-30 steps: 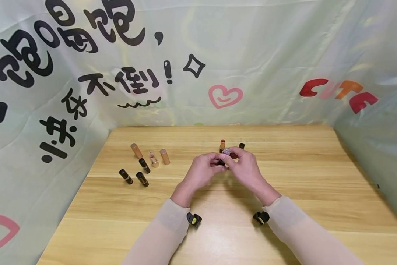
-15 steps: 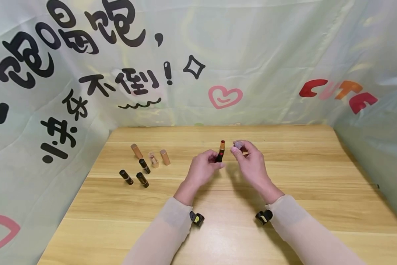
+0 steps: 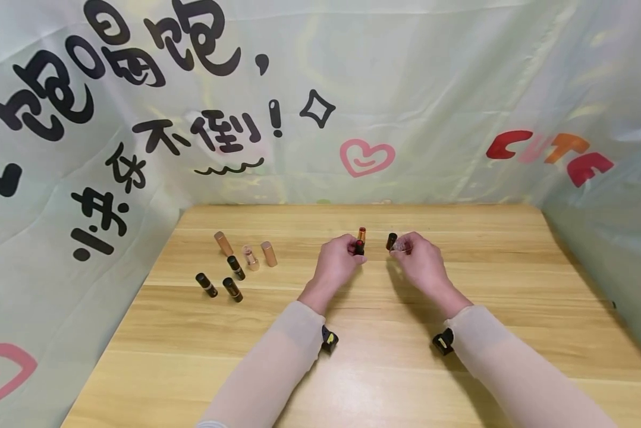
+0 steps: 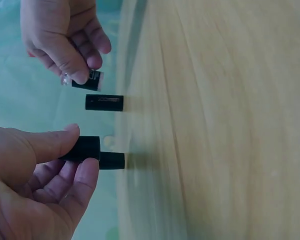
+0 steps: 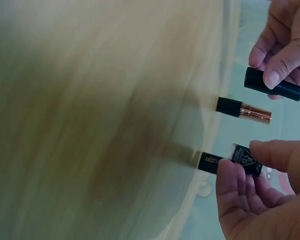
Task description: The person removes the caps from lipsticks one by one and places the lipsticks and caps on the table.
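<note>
Near the back middle of the table my left hand (image 3: 339,260) pinches a black lipstick tube (image 5: 275,85) with a red end, held above the tabletop. Close behind it stands an uncapped lipstick (image 5: 242,110) with a black base and copper-coloured upper part. My right hand (image 3: 419,258), to the right, holds a black lipstick cap (image 5: 246,159) with white lettering and a clear end between thumb and fingers. Just left of those fingers in the head view, a black tube (image 3: 391,241) stands upright on the table. In the left wrist view the left hand's tube partly covers the copper lipstick.
On the left of the wooden table (image 3: 374,380) stand several lipsticks and caps: black tubes (image 3: 206,285), copper-coloured ones (image 3: 269,254) and one with a clear top (image 3: 250,259). Printed cloth (image 3: 433,89) hangs along the back and sides.
My hands, together one second ago, have moved apart. The right went right with the clear-ended cap, beside the standing black tube. The left holds the tube with its red end now showing.
</note>
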`<state>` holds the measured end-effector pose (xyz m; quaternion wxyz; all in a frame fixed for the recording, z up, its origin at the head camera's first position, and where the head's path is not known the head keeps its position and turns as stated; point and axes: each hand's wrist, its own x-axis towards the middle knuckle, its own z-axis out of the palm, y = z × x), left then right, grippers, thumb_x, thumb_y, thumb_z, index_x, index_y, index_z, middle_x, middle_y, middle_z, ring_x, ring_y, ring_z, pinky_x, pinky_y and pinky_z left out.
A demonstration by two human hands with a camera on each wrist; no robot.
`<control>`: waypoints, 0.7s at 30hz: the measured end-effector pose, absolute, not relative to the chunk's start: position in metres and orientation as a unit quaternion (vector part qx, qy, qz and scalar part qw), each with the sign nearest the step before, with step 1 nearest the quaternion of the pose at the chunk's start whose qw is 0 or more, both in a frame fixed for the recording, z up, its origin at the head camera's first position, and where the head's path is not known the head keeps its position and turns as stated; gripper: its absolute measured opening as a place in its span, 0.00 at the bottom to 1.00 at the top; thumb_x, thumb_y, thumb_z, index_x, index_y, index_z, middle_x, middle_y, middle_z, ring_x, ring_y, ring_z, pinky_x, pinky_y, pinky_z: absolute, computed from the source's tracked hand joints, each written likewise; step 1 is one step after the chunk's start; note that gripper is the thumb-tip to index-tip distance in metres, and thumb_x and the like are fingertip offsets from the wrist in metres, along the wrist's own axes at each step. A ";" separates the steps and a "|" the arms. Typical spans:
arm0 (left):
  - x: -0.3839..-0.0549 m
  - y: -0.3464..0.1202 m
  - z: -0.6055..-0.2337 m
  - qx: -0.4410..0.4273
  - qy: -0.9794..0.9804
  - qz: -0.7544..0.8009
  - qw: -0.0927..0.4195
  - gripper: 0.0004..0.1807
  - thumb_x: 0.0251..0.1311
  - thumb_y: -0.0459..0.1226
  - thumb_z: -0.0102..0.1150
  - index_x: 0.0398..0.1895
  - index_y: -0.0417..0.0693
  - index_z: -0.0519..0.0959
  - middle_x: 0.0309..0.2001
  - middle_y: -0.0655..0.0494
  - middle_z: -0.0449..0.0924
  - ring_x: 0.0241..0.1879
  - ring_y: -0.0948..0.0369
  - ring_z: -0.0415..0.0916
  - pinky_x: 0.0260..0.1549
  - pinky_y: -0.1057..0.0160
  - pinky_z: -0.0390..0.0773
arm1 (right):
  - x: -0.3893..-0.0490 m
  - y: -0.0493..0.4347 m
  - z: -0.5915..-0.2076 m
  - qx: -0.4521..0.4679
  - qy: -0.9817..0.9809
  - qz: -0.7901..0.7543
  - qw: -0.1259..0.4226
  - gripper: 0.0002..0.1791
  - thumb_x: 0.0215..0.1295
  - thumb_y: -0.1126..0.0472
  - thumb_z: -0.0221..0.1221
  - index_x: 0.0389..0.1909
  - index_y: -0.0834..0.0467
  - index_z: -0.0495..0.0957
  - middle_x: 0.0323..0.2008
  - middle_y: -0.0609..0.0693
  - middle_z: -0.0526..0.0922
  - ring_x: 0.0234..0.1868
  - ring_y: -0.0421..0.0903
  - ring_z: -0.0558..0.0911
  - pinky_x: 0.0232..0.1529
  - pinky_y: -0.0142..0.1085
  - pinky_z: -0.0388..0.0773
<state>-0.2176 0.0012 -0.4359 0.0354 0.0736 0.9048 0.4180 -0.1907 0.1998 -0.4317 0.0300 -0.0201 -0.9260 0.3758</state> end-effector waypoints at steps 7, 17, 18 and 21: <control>-0.222 0.012 -0.440 0.075 0.920 0.382 0.040 0.13 0.62 0.37 0.77 0.43 0.51 0.80 0.37 0.60 0.84 0.38 0.62 0.80 0.43 0.61 0.82 | -0.198 0.204 -0.442 -0.022 -0.940 0.339 -0.021 0.09 0.73 0.60 0.65 0.46 0.59 0.77 0.38 0.54 0.85 0.33 0.48 0.79 0.32 0.38 0.75; -0.222 0.015 -0.452 0.072 0.926 0.368 0.046 0.13 0.63 0.38 0.76 0.43 0.52 0.79 0.38 0.61 0.83 0.39 0.62 0.80 0.44 0.59 0.82 | -0.204 0.206 -0.451 -0.015 -0.947 0.321 -0.022 0.10 0.72 0.59 0.66 0.45 0.60 0.78 0.39 0.54 0.86 0.37 0.50 0.81 0.42 0.45 0.77; -0.222 0.015 -0.453 0.073 0.926 0.367 0.046 0.13 0.63 0.38 0.76 0.43 0.52 0.79 0.38 0.60 0.83 0.39 0.62 0.80 0.43 0.60 0.82 | -0.204 0.206 -0.452 -0.014 -0.947 0.321 -0.022 0.10 0.72 0.59 0.66 0.45 0.60 0.78 0.39 0.54 0.86 0.37 0.50 0.81 0.43 0.45 0.77; -0.222 0.014 -0.454 0.075 0.926 0.366 0.045 0.13 0.63 0.38 0.76 0.43 0.52 0.79 0.38 0.60 0.83 0.38 0.62 0.80 0.43 0.59 0.81 | -0.204 0.206 -0.452 -0.013 -0.947 0.319 -0.023 0.10 0.71 0.59 0.67 0.45 0.60 0.78 0.39 0.54 0.86 0.38 0.51 0.82 0.44 0.46 0.78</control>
